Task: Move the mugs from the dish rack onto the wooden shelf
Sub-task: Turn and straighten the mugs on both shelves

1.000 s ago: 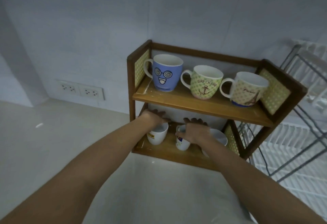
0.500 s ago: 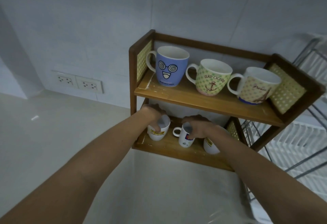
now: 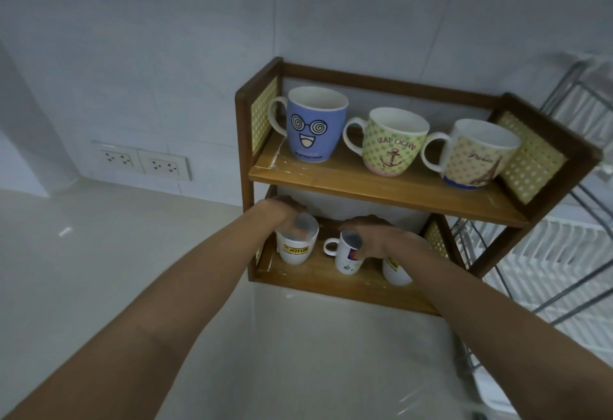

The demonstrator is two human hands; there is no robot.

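Mugs on the wooden shelf (image 3: pixel 381 184): hard, smooth, easy to chip, best held by the handle or round the side. On the low board, left hand (image 3: pixel 282 209) wrapped over the Jotun mug (image 3: pixel 296 247), right hand (image 3: pixel 374 237) wrapped over the small white mug (image 3: pixel 345 258), another Jotun mug (image 3: pixel 394 270) just beside. Not much room under the top board with its blue face mug (image 3: pixel 313 127), anchor mug (image 3: pixel 391 142) and Paris mug (image 3: pixel 474 157); wire dish rack (image 3: pixel 547 253) close on the right.

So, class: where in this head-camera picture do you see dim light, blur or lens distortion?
Head view: dim, bluish light; the lower tier of the brown wooden shelf lies in shadow; the fingers on the white Jotun mug look blurred; the wide lens bends the metal dish rack at the right edge.
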